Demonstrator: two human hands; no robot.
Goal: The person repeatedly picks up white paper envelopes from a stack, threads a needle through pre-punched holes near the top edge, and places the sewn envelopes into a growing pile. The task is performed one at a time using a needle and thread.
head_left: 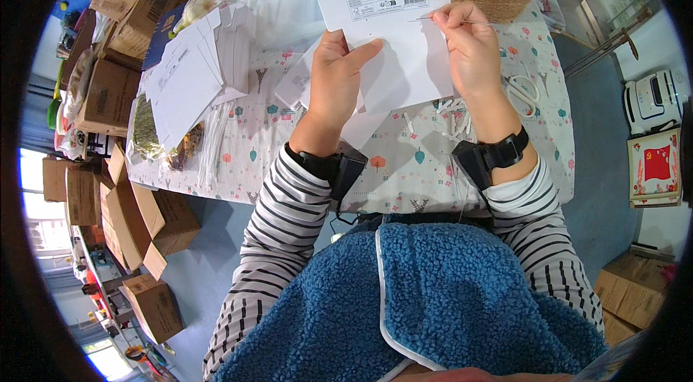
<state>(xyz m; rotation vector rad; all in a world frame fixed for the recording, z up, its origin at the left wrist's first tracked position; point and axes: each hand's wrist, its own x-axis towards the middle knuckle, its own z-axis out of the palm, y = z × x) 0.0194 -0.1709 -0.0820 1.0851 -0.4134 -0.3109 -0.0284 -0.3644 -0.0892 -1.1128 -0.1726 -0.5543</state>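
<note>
Left hand [334, 79] closed on the left side of a white card [408, 68], thumb flat across the face and pointing inward, the fingers mostly out of sight behind. Card was held up over the table [274, 144], its printed label [388, 3] uppermost, near the far edge

Right hand [473, 50] sat at the card's upper right edge, fingertips pinched narrow on a thin needle-like rod [420, 20]. Could not tell whether that hand also bore on the card

Key relation: the rod's long axis ran crosswise, nearly level with the card's top edge, free end pointing left over the face just below the label. Two tiny dark specks [370, 35] lay left of that end, between it and the left thumb's side of the card; the right hand was nearer the rod, the left hand nearer the specks. Whether the rod's end touched the card was unclear

Around: small white pieces [455, 121] scattered below the right hand, white-handled scissors [533, 102] beside the right wrist, a stack of white cards [180, 82] well off to the left
</note>
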